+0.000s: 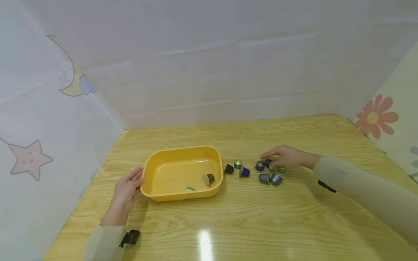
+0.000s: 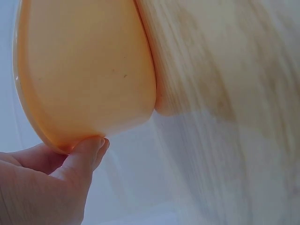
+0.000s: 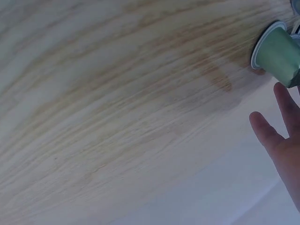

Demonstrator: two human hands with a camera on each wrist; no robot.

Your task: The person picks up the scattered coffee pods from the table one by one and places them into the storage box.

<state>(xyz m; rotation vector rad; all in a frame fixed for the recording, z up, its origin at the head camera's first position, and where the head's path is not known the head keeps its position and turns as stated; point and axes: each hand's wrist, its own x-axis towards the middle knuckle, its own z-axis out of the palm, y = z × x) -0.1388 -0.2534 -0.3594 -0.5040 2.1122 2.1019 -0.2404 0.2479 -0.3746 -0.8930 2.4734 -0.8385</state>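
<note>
My left hand point(image 1: 125, 188) grips the left end of a yellow plastic basin point(image 1: 181, 196), thumb and fingers on either side of its rim, as the left wrist view also shows. A dark coffee capsule point(image 1: 210, 177) and a small green capsule point(image 1: 190, 189) lie inside. My right hand point(image 1: 287, 156) reaches down over a group of coffee capsules on the right, its fingers spread around a black capsule point(image 1: 268, 162). Close by are a dark grey capsule point(image 1: 259, 166), a green capsule point(image 3: 277, 54) and two grey-blue capsules, one being a tilted capsule point(image 1: 276, 178).
Between the basin and my right hand lie a black capsule point(image 1: 229, 168), a light green capsule point(image 1: 237, 165) and a purple capsule point(image 1: 244, 172). All rest on a wood-grain table point(image 1: 248, 224). A pale printed sheet point(image 1: 209, 83) stands behind and at both sides.
</note>
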